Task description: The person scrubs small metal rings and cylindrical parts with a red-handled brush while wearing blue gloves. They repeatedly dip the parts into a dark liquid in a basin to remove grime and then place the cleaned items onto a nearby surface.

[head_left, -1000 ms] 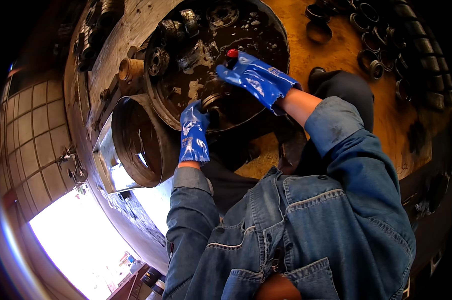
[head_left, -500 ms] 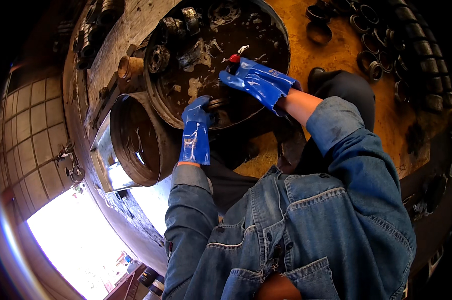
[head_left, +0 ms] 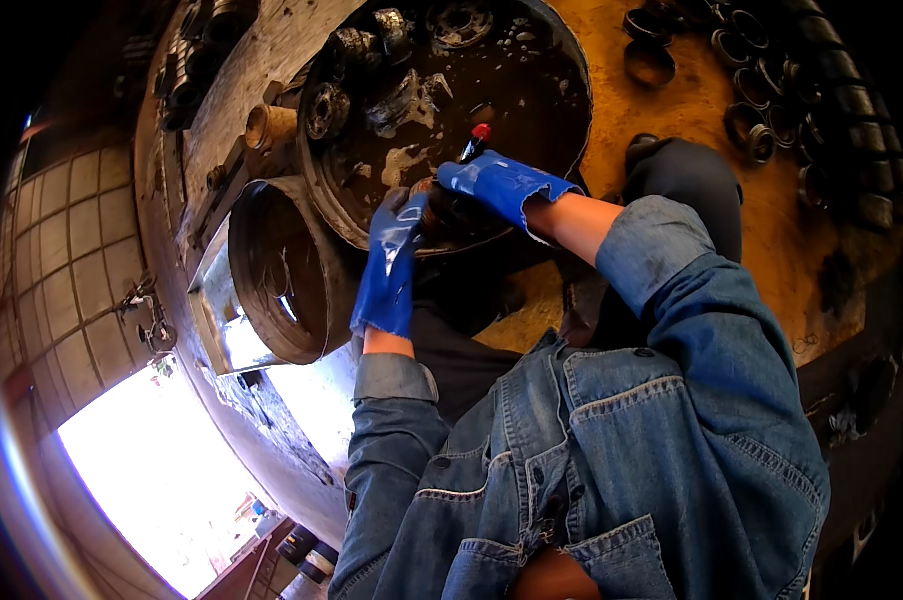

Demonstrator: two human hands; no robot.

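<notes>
Both my hands wear blue rubber gloves and work over the near side of a large round pan point(head_left: 543, 105) of dark liquid. My left hand point(head_left: 393, 240) grips a dark, round metal part point(head_left: 445, 212) at the near rim. From my right hand point(head_left: 499, 184), closed close beside that part, sticks up a slim tool with a red end point(head_left: 481, 131); its working end is hidden. Greasy metal parts lie in the pan: a ring-shaped one point(head_left: 326, 112), a wet lump point(head_left: 408, 104) and a flanged disc point(head_left: 459, 22).
An open metal drum point(head_left: 281, 275) lies tilted left of the pan, below a rusty cylinder point(head_left: 270, 127). Several metal rings point(head_left: 651, 62) stand on the orange-brown floor at the right, beside a row of dark cylinders point(head_left: 857, 130). My dark-trousered knee point(head_left: 686, 185) is by the pan.
My left hand has turned inward and my right hand has come down closer to it, over the metal part. The tool has swung so its red end points up.
</notes>
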